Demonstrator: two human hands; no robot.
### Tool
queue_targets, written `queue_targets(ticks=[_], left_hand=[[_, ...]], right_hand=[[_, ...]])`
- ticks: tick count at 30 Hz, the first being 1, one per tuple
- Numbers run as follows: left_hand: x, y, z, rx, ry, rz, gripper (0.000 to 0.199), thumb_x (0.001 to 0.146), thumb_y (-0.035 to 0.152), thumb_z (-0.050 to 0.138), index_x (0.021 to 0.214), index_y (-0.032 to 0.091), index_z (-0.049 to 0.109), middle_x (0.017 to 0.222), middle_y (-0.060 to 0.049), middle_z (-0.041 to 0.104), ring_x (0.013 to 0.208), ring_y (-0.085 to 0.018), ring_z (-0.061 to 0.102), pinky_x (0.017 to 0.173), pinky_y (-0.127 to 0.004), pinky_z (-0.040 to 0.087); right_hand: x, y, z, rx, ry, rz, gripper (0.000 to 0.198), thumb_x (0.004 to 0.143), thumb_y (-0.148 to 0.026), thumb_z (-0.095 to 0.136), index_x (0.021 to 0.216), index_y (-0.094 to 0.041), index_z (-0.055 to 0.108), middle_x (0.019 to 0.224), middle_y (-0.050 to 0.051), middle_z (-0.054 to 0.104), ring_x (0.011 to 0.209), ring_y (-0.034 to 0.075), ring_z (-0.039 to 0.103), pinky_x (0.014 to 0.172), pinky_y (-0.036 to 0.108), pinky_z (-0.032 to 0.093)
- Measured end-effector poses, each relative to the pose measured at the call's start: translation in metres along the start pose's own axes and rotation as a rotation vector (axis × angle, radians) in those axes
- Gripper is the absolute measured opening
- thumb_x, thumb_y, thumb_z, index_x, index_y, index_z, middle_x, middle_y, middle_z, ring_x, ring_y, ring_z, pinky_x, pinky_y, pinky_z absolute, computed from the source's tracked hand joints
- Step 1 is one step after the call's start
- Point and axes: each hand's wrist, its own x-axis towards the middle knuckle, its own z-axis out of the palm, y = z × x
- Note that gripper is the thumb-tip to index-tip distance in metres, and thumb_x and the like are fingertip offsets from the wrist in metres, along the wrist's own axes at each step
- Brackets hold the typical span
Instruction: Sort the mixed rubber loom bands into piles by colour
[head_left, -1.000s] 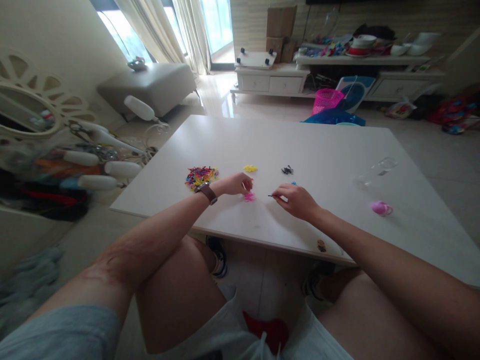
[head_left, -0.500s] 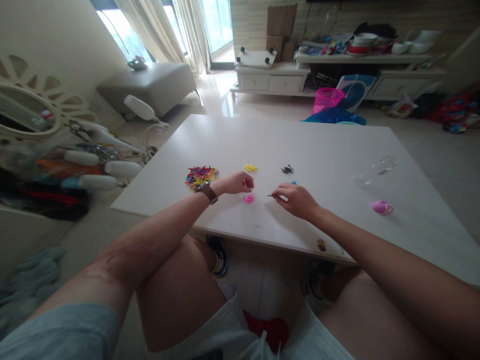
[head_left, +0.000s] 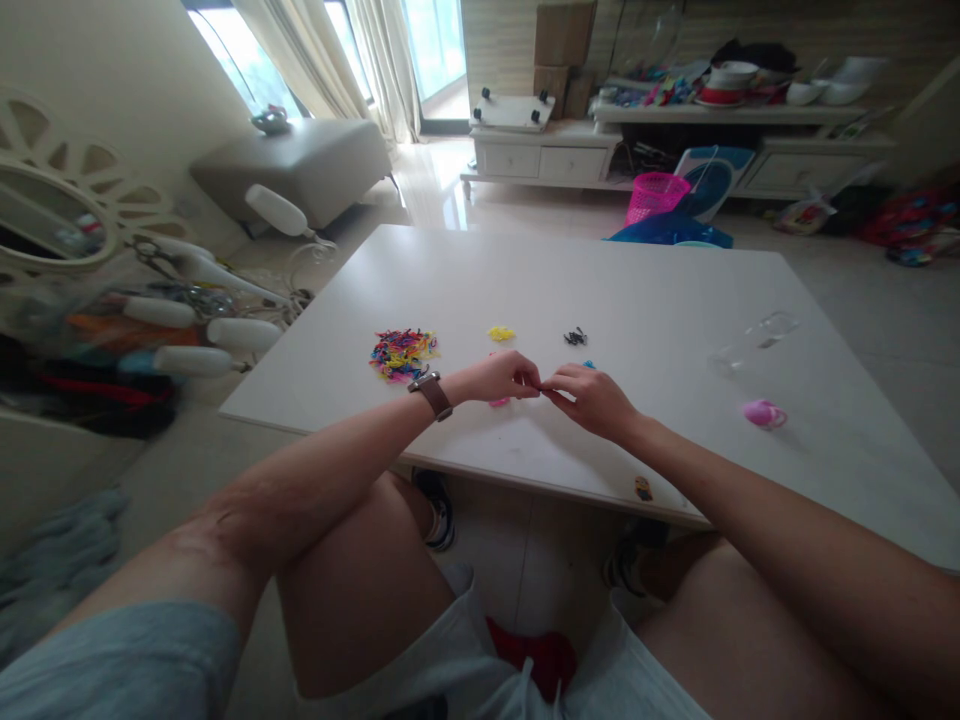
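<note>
Over the white table [head_left: 637, 290], my left hand [head_left: 510, 376] and my right hand [head_left: 592, 398] meet at the fingertips. The right fingers pinch a small black piece, now mostly hidden between the two hands. My left fingers are closed too; what they hold, if anything, I cannot make out. Beneath the left hand a pink pile [head_left: 499, 402] shows in part, and a bit of red peeks out behind it. A few blue pieces [head_left: 589, 365] lie just past my right hand. Farther back are a yellow pile [head_left: 501, 333] and a black pile [head_left: 575, 337].
A large mixed-colour pile [head_left: 403, 354] of small thin pieces lies left of my hands. To the right are a clear container [head_left: 776, 328] and a purple object [head_left: 763, 414]. A small yellow figure [head_left: 643, 488] lies at the near edge. A pink basket [head_left: 655, 197] stands beyond the table.
My left hand has moved right, from beside the red and pink pieces to the right hand's fingertips. The right hand has stayed nearly still, and its black piece is now mostly covered.
</note>
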Motion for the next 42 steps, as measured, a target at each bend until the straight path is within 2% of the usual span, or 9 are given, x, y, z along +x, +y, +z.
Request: queue_targets(ticks=[13, 16, 19, 23, 26, 32, 38, 40, 42], left_hand=[[-0.001, 0.005, 0.001, 0.082, 0.015, -0.028, 0.005, 0.075, 0.015, 0.064, 0.075, 0.013, 0.069, 0.06, 0.001, 0.064, 0.056, -0.01, 0.054, 0.057, -0.023, 0.04], [-0.001, 0.001, -0.002, 0.125, 0.02, -0.053, 0.006, 0.074, 0.014, 0.063, 0.073, 0.013, 0.069, 0.061, 0.0, 0.065, 0.057, -0.011, 0.055, 0.057, -0.023, 0.04], [-0.001, -0.002, -0.005, 0.136, 0.026, -0.067, 0.006, 0.074, 0.015, 0.064, 0.073, 0.013, 0.069, 0.064, -0.001, 0.066, 0.059, -0.012, 0.056, 0.058, -0.023, 0.04], [-0.001, -0.004, -0.006, 0.155, 0.035, -0.065, 0.006, 0.075, 0.016, 0.064, 0.074, 0.013, 0.069, 0.065, -0.002, 0.066, 0.059, -0.012, 0.057, 0.058, -0.023, 0.041], [-0.001, -0.006, -0.007, 0.16, 0.029, -0.065, 0.007, 0.076, 0.016, 0.063, 0.073, 0.013, 0.069, 0.064, -0.002, 0.066, 0.058, -0.012, 0.057, 0.058, -0.023, 0.041], [-0.001, -0.009, -0.009, 0.207, 0.055, -0.036, 0.008, 0.076, 0.017, 0.064, 0.073, 0.013, 0.07, 0.064, -0.002, 0.066, 0.058, -0.011, 0.055, 0.058, -0.023, 0.039], [-0.003, -0.012, -0.011, 0.223, 0.059, -0.051, 0.009, 0.077, 0.018, 0.064, 0.073, 0.013, 0.07, 0.064, -0.002, 0.067, 0.058, -0.012, 0.055, 0.057, -0.023, 0.039], [-0.003, -0.013, -0.011, 0.224, 0.063, -0.049, 0.009, 0.078, 0.018, 0.064, 0.074, 0.013, 0.07, 0.065, -0.003, 0.067, 0.059, -0.012, 0.055, 0.058, -0.023, 0.039], [-0.002, -0.014, -0.011, 0.223, 0.07, -0.041, 0.01, 0.079, 0.019, 0.064, 0.075, 0.013, 0.071, 0.066, -0.003, 0.068, 0.059, -0.012, 0.056, 0.058, -0.023, 0.039]], right_hand=[[0.001, 0.001, -0.001, 0.042, 0.117, 0.036, 0.022, 0.097, -0.026, 0.054, 0.093, -0.021, 0.074, 0.093, 0.009, 0.071, 0.088, 0.022, 0.063, 0.078, 0.034, 0.048], [0.006, 0.021, -0.002, 0.142, 0.241, 0.206, 0.018, 0.091, -0.026, 0.058, 0.087, -0.02, 0.075, 0.087, 0.007, 0.072, 0.078, 0.021, 0.065, 0.074, 0.034, 0.05], [0.009, 0.053, -0.002, 0.198, 0.358, 0.48, 0.014, 0.083, -0.026, 0.063, 0.083, -0.02, 0.075, 0.078, 0.005, 0.074, 0.069, 0.021, 0.066, 0.072, 0.035, 0.054], [0.009, 0.092, 0.003, 0.188, 0.44, 0.774, 0.013, 0.075, -0.022, 0.066, 0.082, -0.016, 0.076, 0.077, 0.008, 0.076, 0.074, 0.023, 0.069, 0.076, 0.036, 0.055], [0.007, 0.107, 0.009, 0.225, 0.467, 0.879, 0.018, 0.072, -0.02, 0.068, 0.087, -0.014, 0.076, 0.083, 0.011, 0.077, 0.079, 0.023, 0.071, 0.081, 0.037, 0.057], [0.007, 0.12, 0.019, 0.39, 0.395, 0.799, 0.037, 0.072, -0.017, 0.067, 0.109, -0.014, 0.074, 0.11, 0.012, 0.077, 0.097, 0.022, 0.071, 0.096, 0.039, 0.055], [0.011, 0.111, 0.009, 0.306, 0.39, 0.803, 0.028, 0.074, -0.017, 0.062, 0.098, -0.015, 0.075, 0.101, 0.011, 0.077, 0.088, 0.022, 0.07, 0.088, 0.04, 0.057], [0.013, 0.096, 0.002, 0.275, 0.359, 0.735, 0.023, 0.076, -0.018, 0.061, 0.094, -0.016, 0.075, 0.096, 0.01, 0.077, 0.084, 0.022, 0.069, 0.082, 0.039, 0.057], [0.014, 0.076, -0.004, 0.274, 0.287, 0.568, 0.021, 0.079, -0.02, 0.061, 0.094, -0.017, 0.075, 0.095, 0.008, 0.076, 0.084, 0.021, 0.069, 0.078, 0.037, 0.057]])
